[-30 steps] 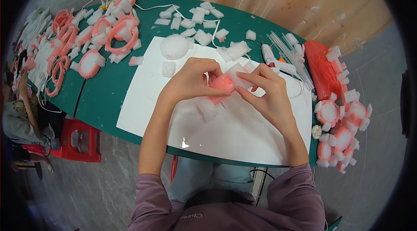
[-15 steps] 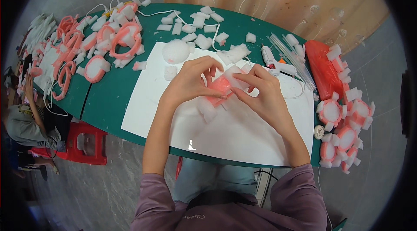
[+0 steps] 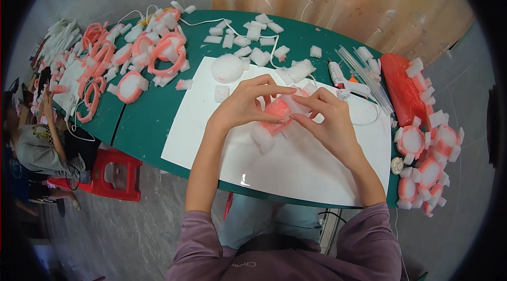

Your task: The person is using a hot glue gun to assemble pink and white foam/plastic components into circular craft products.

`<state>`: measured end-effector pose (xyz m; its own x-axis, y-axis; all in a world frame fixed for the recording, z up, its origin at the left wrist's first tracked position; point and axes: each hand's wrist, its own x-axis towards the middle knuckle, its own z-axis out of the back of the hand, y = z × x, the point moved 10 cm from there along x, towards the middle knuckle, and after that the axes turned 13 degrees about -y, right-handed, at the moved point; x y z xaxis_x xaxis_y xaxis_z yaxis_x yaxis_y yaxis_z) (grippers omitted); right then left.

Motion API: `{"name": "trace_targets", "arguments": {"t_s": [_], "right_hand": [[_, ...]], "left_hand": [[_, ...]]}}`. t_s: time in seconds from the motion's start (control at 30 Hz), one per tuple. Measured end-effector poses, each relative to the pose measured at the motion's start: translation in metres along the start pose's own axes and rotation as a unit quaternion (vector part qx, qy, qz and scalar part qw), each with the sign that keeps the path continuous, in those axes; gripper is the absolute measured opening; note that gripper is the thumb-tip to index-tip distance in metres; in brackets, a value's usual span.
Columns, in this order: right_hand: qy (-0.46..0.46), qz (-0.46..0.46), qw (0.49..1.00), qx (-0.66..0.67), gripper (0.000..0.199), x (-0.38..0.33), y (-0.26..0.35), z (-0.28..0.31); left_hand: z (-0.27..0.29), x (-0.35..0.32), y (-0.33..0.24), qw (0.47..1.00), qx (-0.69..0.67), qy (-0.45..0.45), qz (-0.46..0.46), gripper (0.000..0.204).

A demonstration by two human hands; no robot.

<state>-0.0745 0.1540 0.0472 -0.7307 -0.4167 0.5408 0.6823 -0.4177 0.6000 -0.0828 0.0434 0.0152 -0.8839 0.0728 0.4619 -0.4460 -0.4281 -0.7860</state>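
Above the white sheet (image 3: 211, 143), my two hands meet around a small pink foam piece (image 3: 276, 110) with white foam blocks on its sides. My left hand (image 3: 248, 102) is curled round the pink foam, thumb below and forefinger above. With thumb and fingertips, my right hand (image 3: 327, 120) pinches a white foam block (image 3: 301, 103) against the right side of the pink foam. Another white foam block (image 3: 263, 138) sticks out toward me below it. Part of the piece is hidden behind my fingers.
A white foam dome (image 3: 227, 67) lies at the sheet's far left. Right of my hands are a glue gun (image 3: 355, 87), clear glue sticks (image 3: 364, 75) and a red plastic bag (image 3: 404, 88). Pink foam rings (image 3: 168, 54) cover the table's left. Another person's arm (image 3: 53, 125) shows far left.
The whole view has shifted, so everything appears farther right and a little lower. My left forefinger reaches farther over the foam piece, close to my right fingers. Both hands keep their hold.
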Motion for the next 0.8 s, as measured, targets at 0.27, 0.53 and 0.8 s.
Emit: {"name": "trace_targets", "arguments": {"t_s": [0.27, 0.53, 0.8], "right_hand": [[0.019, 0.034, 0.998, -0.043, 0.028, -0.005, 0.005, -0.005], [0.084, 0.059, 0.993, -0.050, 0.033, -0.006, 0.013, -0.003], [0.094, 0.057, 0.993, -0.047, 0.039, -0.003, 0.001, -0.004]], "left_hand": [[-0.002, 0.000, 0.002, 1.000, -0.001, 0.024, 0.009, 0.055], [-0.005, 0.001, 0.003, 0.999, -0.021, 0.023, 0.017, 0.055], [-0.011, 0.001, 0.012, 0.999, -0.017, 0.032, 0.012, 0.053]]}}
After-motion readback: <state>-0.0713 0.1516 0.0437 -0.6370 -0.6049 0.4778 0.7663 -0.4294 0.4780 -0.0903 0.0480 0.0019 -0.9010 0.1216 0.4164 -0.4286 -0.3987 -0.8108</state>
